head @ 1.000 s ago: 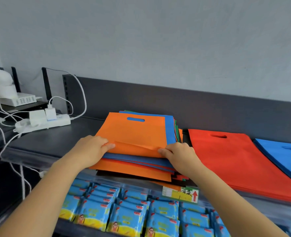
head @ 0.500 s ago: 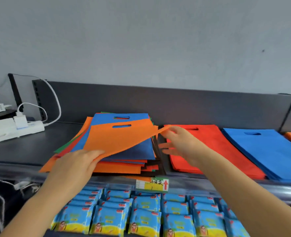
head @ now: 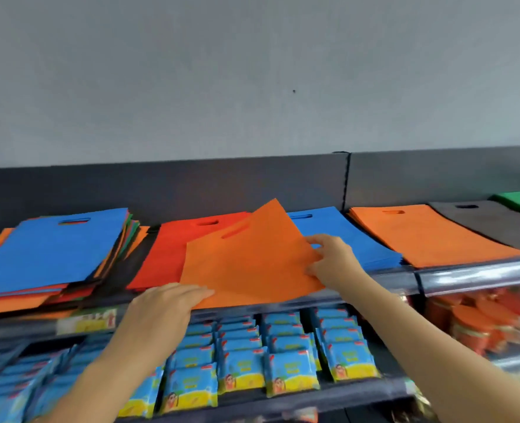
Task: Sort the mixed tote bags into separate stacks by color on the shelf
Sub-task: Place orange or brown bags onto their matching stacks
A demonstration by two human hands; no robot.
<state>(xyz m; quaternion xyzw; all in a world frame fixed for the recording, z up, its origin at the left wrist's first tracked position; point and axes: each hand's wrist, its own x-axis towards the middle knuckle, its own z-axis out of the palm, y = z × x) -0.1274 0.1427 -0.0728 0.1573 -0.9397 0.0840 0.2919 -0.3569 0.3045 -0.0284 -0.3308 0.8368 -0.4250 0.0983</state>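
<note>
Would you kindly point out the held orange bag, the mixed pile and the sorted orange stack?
held orange bag [head: 252, 264], head view, middle of its face.
mixed pile [head: 48, 251], head view, top blue bag.
sorted orange stack [head: 429, 236], head view, top bag's face.

Open air lies above the whole shelf [head: 466, 276]. Stacks crowd its front edge; one narrow bare strip separates the mixed stack [head: 48, 248] from the red stack [head: 167, 251]. The orange bag [head: 252, 264] (tilted, aloft) overhangs the red stack and the blue stack [head: 347, 233]. The back panel [head: 191, 184] closes the rear.
</note>
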